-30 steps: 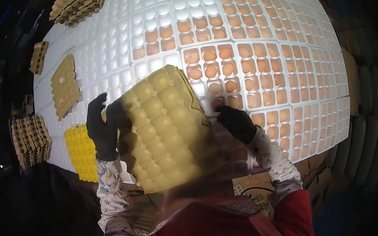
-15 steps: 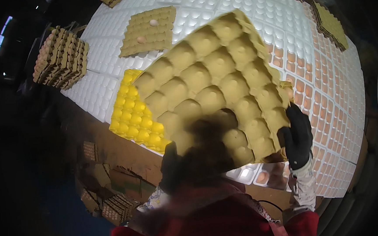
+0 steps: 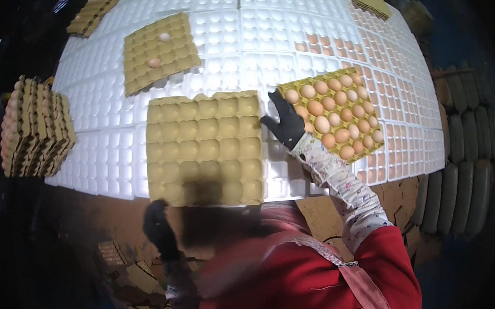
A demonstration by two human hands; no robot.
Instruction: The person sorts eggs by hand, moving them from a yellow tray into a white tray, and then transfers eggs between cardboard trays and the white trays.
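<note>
Left hand is down at the near left corner of the plain cardboard tray, too dark to tell if it's gripping. Right hand's got its fingers spread, between that one and the egg-filled tray. Farther back, a two-egg tray sits on white trays.

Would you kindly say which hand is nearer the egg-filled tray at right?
The right hand, at the left edge of the egg-filled tray; the left hand is farther, by the near left corner of the empty tray.
</note>
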